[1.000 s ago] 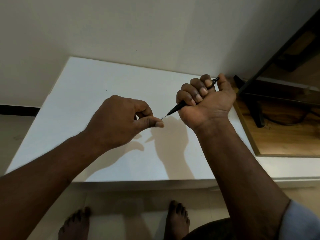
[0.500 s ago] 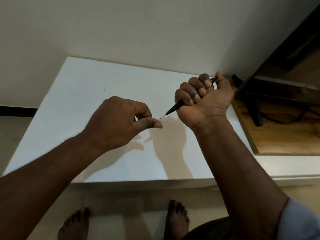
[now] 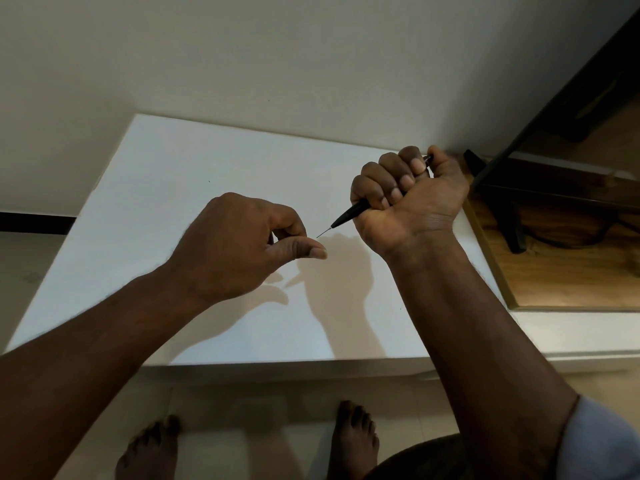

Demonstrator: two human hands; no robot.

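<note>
"Hands first: where were they in the head view?"

"Both were up over the white tabletop point(image 3: 194, 174), close together but not touching. The right hand point(image 3: 412, 202) sat to the right, nearer the wall, palm side toward the camera."

"And its fingers?"

"All four were wrapped tight, with the thumb, round a black needle-tipped tool point(image 3: 349, 214). The shaft ran through the fist, the butt end showing at the top by the thumb. The thin metal point stuck out low and to the left, aimed at the left hand point(image 3: 239, 244) and stopping just short of the forefinger."

"How was that left hand set?"

"It was back up, with the forefinger bent down toward the thumb and the other fingers folded under. Whether anything tiny sat in that pinch, I could not tell."

"Anything else around?"

"A wooden board point(image 3: 561, 271) lay at the table's right end with a black stand point(image 3: 512, 223) on it. Two bare feet point(image 3: 353, 441) stood on the pale floor below the table's near edge, and a light sleeve point(image 3: 602, 441) showed at the right elbow."
</note>
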